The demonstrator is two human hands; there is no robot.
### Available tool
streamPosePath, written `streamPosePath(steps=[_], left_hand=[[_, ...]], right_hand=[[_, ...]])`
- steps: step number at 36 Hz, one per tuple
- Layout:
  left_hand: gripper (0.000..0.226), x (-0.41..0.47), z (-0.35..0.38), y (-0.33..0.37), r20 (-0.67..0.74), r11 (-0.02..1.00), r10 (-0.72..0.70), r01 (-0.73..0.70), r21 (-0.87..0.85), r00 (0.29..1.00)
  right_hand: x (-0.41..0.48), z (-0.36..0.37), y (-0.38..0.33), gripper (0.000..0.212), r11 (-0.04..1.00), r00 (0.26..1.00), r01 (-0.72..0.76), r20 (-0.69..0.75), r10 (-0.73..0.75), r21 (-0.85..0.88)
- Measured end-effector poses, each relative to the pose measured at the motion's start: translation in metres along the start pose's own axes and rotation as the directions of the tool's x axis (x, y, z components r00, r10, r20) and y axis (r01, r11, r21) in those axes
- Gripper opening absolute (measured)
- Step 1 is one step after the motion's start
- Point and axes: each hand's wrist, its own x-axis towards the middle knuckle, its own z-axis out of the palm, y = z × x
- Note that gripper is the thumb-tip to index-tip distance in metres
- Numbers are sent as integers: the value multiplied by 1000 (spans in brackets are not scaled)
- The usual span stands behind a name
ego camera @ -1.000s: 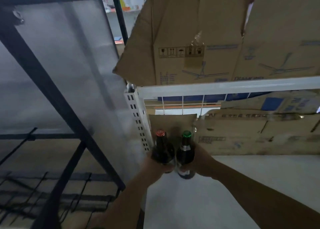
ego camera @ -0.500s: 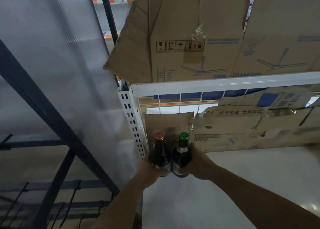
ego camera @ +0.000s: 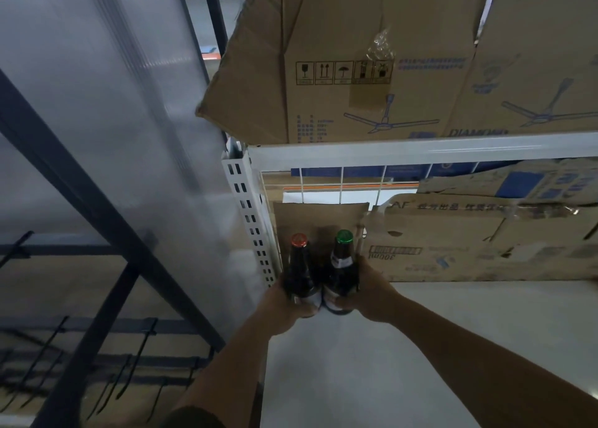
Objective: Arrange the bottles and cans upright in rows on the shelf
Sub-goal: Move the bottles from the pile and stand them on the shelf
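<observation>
Bottles upright, caps up

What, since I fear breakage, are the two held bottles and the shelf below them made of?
The red-capped bottle and the green-capped bottle look like dark glass: glossy, see-through brown at the neck, with metal-looking caps and paper-like labels. The shelf seems to be painted metal, smooth off-white with a soft sheen. Its slotted upright suggests steel racking, though the board itself could be laminate.
</observation>
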Motion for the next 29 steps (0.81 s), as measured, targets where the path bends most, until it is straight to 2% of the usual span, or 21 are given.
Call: streamPosePath(steps=[5, 8, 19, 23, 29], left_hand=[[57, -3, 2, 2, -25, 998, 5, -7, -70, 1000], [57, -1, 0, 2, -21, 998, 10, -11, -57, 1000], [57, 2, -2, -4, 16, 998, 1, 0, -58, 1000], [56, 5, -7, -5, 47, 999, 6, -4, -44, 999], [53, 8, -11, -8, 88, 999, 10, -7, -40, 996]], right_hand=[[-1, -4, 1, 85, 1000, 999, 27, 29, -27, 2], [-1, -6, 3, 77, 998, 997, 58, 39, -59, 30], [-4, -12, 1, 79, 993, 992, 91, 83, -97, 72], [-1, -15, 0, 74, 992, 984, 121, 125, -125, 41], [1, -13, 1, 77, 994, 988, 107, 115, -107, 10]])
